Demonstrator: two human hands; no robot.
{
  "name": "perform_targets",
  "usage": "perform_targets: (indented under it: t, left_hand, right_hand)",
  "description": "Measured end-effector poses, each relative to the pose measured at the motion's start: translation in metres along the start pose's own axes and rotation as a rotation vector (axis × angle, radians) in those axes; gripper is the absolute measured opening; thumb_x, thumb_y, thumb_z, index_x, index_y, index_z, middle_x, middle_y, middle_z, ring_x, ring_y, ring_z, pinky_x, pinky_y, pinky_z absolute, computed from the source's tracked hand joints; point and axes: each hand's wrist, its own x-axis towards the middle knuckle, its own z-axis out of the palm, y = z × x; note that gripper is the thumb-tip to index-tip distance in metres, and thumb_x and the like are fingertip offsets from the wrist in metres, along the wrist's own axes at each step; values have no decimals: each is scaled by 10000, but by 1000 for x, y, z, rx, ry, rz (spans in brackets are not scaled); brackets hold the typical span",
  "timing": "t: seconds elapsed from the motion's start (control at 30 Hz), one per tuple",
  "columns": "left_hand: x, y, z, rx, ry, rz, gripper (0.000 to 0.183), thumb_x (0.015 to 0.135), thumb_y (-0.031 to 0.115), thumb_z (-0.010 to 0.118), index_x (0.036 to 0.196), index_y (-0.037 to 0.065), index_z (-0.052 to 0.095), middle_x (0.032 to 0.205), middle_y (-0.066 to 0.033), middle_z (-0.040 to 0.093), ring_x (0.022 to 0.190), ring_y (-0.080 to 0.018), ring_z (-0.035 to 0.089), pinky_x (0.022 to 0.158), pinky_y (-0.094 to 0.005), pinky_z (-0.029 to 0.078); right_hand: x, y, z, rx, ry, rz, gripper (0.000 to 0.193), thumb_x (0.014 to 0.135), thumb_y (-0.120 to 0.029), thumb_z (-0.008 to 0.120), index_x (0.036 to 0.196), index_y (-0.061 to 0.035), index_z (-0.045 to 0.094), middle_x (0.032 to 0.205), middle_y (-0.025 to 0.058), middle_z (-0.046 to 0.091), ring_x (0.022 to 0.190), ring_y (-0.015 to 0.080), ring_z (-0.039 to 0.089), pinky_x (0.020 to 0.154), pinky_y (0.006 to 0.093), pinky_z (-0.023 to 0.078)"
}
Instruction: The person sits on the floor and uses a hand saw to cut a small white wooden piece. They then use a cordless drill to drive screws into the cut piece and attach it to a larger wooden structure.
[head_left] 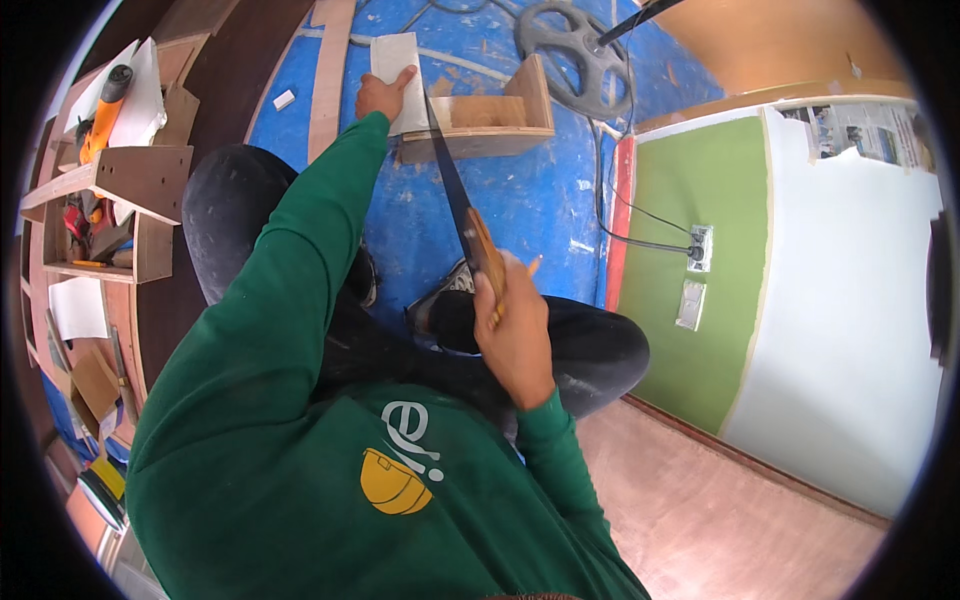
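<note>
Handsaw (455,182), the longest piece in use, slants through the middle of the view above the blue floor (545,210), its near end close to the person's body and its tip reaching away and a little to the left. The blade is dark and narrow, broader toward the person and tapering toward the far end; its teeth are too fine to make out. Next comes a wooden box (505,143), brown, with a taller panel standing at its right end. It rests on the blue floor, beyond the person's bent knees. A white board (400,52), rectangular and plain, lies over the left part of the box, its long sides running away from the person. The far end of the blade is right alongside the board's right edge; whether the two touch cannot be told from this angle. The right grip (515,325) is closed around the saw's wooden handle (484,245), which is orange-brown, with the thumb lying along its near side. The left grip (385,97) bears on the board, its back upward, thumb spread away from the fingers and laid across the top; whether the fingertips curl under the left edge cannot be seen. Smallest is a little white block (284,100), on the blue floor well to the left of the board.
</note>
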Motion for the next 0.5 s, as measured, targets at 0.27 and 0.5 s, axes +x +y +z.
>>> perform_targets:
  t: [0.27, 0.5]
  left_hand:
    - [-3, 1, -1, 41, -12, 34, 1224, 763, 907, 720, 1345, -154, 538, 1290, -372, 685, 1216, -489, 693, 1056, -524, 546]
    - [-19, -1, -1, 105, 1, 100, 1220, 751, 931, 703, 1330, -132, 549, 1273, -364, 694, 1205, -490, 696, 1056, -537, 542]
  right_hand:
    - [-33, -17, -26, 49, 21, 59, 340, 1033, -81, 661, 1343, 45, 600, 1112, 307, 710, 985, 505, 715, 839, 495, 569]
    - [-42, -16, -44, 116, 0, 95, 318, 1034, -94, 668, 1314, 42, 603, 1080, 310, 713, 987, 511, 709, 841, 494, 564]
